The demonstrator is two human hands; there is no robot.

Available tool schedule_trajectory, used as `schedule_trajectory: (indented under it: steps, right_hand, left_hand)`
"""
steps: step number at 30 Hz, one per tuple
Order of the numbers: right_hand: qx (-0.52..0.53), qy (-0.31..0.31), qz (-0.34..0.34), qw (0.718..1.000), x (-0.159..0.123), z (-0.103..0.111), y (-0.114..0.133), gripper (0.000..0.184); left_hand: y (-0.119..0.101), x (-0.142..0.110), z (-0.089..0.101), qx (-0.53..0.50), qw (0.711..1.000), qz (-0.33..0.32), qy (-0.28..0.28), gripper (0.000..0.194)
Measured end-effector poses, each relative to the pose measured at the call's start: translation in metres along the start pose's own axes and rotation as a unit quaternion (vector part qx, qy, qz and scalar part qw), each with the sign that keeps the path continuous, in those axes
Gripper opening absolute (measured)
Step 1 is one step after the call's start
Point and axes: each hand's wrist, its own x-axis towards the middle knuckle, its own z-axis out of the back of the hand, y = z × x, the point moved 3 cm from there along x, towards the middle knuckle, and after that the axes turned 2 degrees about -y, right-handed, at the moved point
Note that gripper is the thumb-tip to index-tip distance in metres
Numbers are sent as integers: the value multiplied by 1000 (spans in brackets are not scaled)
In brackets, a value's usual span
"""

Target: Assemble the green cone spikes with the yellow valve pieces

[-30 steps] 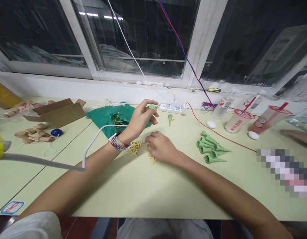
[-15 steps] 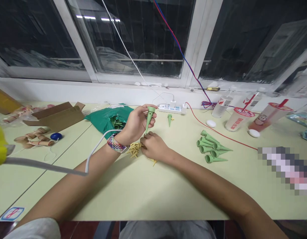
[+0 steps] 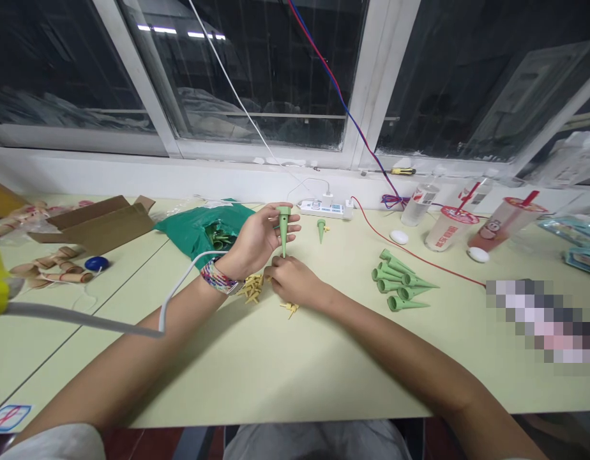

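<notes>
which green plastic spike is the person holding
The green plastic spike held upright, point down, in the left hand; the others on the table are loose, one near the white power strip, the rest grouped to the right.

The left hand (image 3: 257, 241) gripped a tapered green plastic spike (image 3: 284, 231), held upright with its wide end up and its narrow tip down, the tip just above the right hand (image 3: 295, 282). The right hand's curled fingers (image 3: 278, 262) rested among small yellow pieces, and whether they held one could not be seen. A loose pile of yellow pieces (image 3: 251, 289) lay on the table just left of that hand, and a smaller cluster (image 3: 289, 310) lay just below it. A second green spike (image 3: 320, 230) lay farther ahead, with a yellow piece (image 3: 326, 229) just beside it. More green spikes (image 3: 400, 281) lay grouped to the right, their narrow ends pointing mostly rightward.
</notes>
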Motion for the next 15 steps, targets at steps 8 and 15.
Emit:
schedule_trajectory:
  steps: [8, 15]
  right_hand:
    - [-6, -16, 19, 1000, 2, 0, -1, 27]
    - [-14, -19, 40, 999, -6, 5, 1, 24]
  left_hand:
    - [2, 1, 3, -9, 999, 0, -35, 25]
    - [-3, 0, 3, -50, 996, -52, -46, 24]
